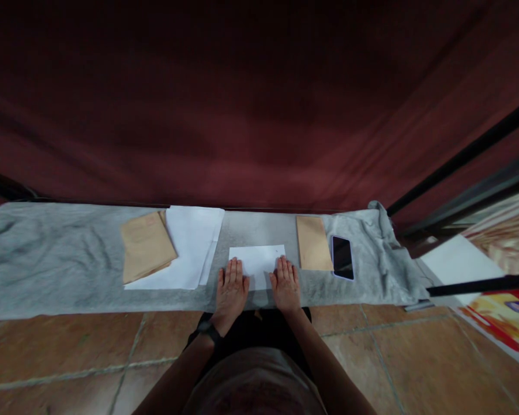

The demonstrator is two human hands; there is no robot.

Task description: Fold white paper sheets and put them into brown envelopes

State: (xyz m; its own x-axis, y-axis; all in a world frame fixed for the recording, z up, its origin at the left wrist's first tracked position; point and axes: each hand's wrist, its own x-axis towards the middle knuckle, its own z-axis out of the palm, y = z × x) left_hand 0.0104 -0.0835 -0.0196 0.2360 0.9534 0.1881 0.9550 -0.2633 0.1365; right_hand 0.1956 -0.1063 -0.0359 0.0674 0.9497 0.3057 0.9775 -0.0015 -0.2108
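A white sheet of paper (259, 262), apparently folded, lies flat in front of me on the grey cloth. On its left side rests my left hand (232, 290), palm down with the fingers stretched out. My right hand (286, 286) lies flat on the paper's right side, fingers extended. Neither hand grips anything. Just right of my right hand is a brown envelope (315, 243). Farther left, a stack of white sheets (192, 248) lies partly under a small pile of brown envelopes (147, 245).
A smartphone (343, 257) with a pale case lies beside the single envelope. The grey cloth (69, 259) covers a long narrow surface and is wrinkled at both ends. Behind it rises a dark red panel (251, 144). Black bars (458, 155) and a colourful printed box (506, 317) are at right.
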